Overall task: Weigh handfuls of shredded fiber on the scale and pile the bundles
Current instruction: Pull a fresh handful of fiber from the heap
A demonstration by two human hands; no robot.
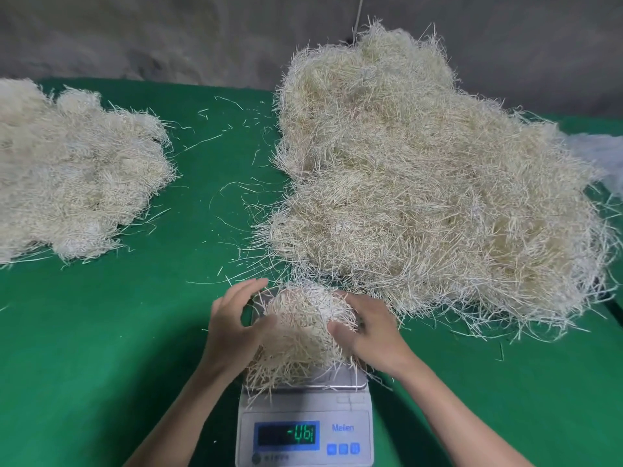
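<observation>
Scale [305, 416] nearest us; our left hand [232, 328] and right hand [374, 335] curl round the bundle [303, 332] on it; the pile [77, 170] lies well left, nearer the left hand.

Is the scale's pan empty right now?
No, a bundle of fiber lies on the scale, cupped between the left hand and right hand.

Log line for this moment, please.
left hand, right hand: cupping bundle | bundle: on scale | large pile: right | smaller pile: left
</observation>
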